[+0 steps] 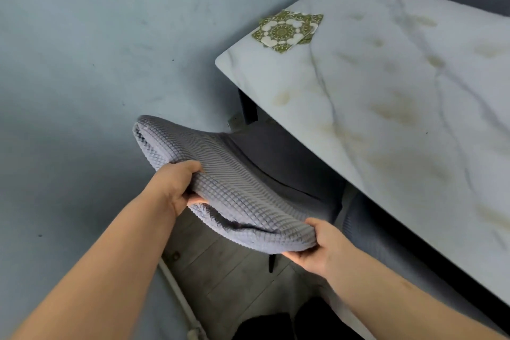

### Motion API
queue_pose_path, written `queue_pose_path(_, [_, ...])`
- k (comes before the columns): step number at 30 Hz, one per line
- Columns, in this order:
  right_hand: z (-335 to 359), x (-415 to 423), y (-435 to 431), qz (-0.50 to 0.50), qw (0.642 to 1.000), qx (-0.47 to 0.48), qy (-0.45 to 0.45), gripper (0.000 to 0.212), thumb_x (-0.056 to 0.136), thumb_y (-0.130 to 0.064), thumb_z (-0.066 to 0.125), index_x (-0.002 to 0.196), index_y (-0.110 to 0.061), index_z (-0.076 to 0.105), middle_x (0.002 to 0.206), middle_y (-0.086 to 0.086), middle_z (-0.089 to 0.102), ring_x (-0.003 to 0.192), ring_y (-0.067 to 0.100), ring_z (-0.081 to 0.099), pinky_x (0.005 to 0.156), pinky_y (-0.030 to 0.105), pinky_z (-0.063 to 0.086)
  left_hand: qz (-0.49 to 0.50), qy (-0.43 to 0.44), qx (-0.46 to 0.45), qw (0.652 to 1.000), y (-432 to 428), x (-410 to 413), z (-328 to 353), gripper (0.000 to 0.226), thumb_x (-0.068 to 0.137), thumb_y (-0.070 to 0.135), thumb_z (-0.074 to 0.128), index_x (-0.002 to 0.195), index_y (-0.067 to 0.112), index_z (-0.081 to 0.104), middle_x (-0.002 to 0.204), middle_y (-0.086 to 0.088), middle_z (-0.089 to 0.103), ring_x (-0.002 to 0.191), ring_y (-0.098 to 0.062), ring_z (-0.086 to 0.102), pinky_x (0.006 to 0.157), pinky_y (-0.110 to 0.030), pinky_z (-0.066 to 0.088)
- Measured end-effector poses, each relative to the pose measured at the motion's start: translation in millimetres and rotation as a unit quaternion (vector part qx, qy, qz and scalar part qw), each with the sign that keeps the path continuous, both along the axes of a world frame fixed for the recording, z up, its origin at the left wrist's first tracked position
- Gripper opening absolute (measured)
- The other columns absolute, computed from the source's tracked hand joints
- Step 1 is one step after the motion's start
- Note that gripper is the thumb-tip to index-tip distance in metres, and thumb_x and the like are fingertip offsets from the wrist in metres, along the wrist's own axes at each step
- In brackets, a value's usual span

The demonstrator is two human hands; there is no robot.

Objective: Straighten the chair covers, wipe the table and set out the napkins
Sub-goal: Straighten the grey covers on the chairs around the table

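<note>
The grey waffle-textured chair cover sat stretched over the top of a chair back, just off the near corner of the table and close to the wall. You held its near hem bunched and lifted. Your left hand gripped the fabric along its left edge, fingers curled over the top and the thumb tucked beneath. Your right hand clasped the nearest end of the cover, thumb pressed on top and the fingers wrapped underneath, where they were mostly hidden. Past the cover lay the dark chair seat, pushed partly under the tabletop, with one dark chair leg standing on the grey plank floor.

To your right, the white marble-look table carried yellowish smears across much of its surface (thickest toward the near long edge). A small fanned stack of green-and-cream patterned napkins lay at its far left corner, well apart from both hands. A pale blue-grey wall filled the left side, and a thin pipe ran along its base.
</note>
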State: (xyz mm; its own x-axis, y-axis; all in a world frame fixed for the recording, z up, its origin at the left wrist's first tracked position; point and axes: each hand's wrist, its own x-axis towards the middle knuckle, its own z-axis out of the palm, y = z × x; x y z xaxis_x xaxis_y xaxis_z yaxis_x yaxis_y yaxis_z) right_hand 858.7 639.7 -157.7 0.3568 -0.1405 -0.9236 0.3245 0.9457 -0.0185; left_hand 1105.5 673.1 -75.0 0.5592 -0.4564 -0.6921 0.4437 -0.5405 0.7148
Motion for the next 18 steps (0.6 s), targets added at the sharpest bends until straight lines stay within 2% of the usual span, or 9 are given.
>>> queue_pose_path(2, [0.2,-5.5,-15.0,0.009,1.0,-0.019,0.011,0.036,0.097,-0.013,0.044,0.124,0.007,0.056,0.117,0.027,0.064,0.105,0.043,0.062,0.075,0.056,0.057,-0.017,-0.01,-0.001,1.0,-14.7,-3.7,8.0,0.006,0.088,-0.001,0.051,0.092,0.001,0.054,0.089,-0.015,0.066,0.072,-0.028,0.067,0.048,-0.044,0.058])
queue_pose_path(6, [4.3,-18.4,-33.6,0.013,0.997,-0.065,0.031,0.032,0.093,-0.012,0.049,0.118,0.005,0.061,0.113,0.022,0.067,0.101,0.038,0.063,0.061,0.06,0.053,-0.049,-0.023,0.0,0.999,-42.0,-8.2,10.7,0.001,0.09,0.003,0.052,0.09,0.002,0.051,0.088,-0.015,0.065,0.073,-0.028,0.068,0.059,-0.05,0.058])
queue_pose_path(10, [3.7,-22.7,-38.3,-0.015,0.997,-0.062,0.054,0.034,0.09,-0.01,0.052,0.12,0.003,0.06,0.11,0.022,0.068,0.096,0.037,0.065,0.05,0.055,0.057,-0.072,0.0,-0.009,0.997,-58.0,-9.9,3.8,0.005,0.089,0.002,0.053,0.093,0.0,0.051,0.086,-0.015,0.064,0.064,-0.026,0.069,0.049,-0.043,0.058])
queue_pose_path(13, [1.3,-18.4,-42.4,-0.049,0.995,-0.066,0.065,0.038,0.087,-0.006,0.051,0.123,0.004,0.058,0.109,0.023,0.068,0.095,0.038,0.066,0.061,0.053,0.059,-0.085,0.008,-0.038,0.996,-71.1,-7.6,4.0,0.011,0.087,0.001,0.054,0.097,-0.001,0.049,0.083,-0.014,0.063,0.06,-0.025,0.069,0.048,-0.039,0.057])
queue_pose_path(15, [0.6,-13.1,-46.0,-0.064,0.992,-0.077,0.074,0.041,0.085,-0.006,0.052,0.125,0.003,0.057,0.113,0.024,0.067,0.097,0.038,0.066,0.07,0.054,0.058,-0.097,0.008,-0.057,0.994,-81.1,-5.1,6.0,0.01,0.086,-0.002,0.053,0.094,0.0,0.048,0.085,-0.015,0.063,0.066,-0.027,0.069,0.049,-0.04,0.058])
queue_pose_path(18, [-4.1,-10.1,-49.3,-0.089,0.988,-0.089,0.093,0.042,0.086,-0.007,0.052,0.127,0.002,0.056,0.117,0.022,0.066,0.096,0.037,0.066,0.065,0.055,0.058,-0.102,0.016,-0.066,0.992,-87.2,-6.6,0.7,0.006,0.085,-0.004,0.052,0.088,0.0,0.049,0.089,-0.016,0.063,0.073,-0.029,0.067,0.049,-0.042,0.058])
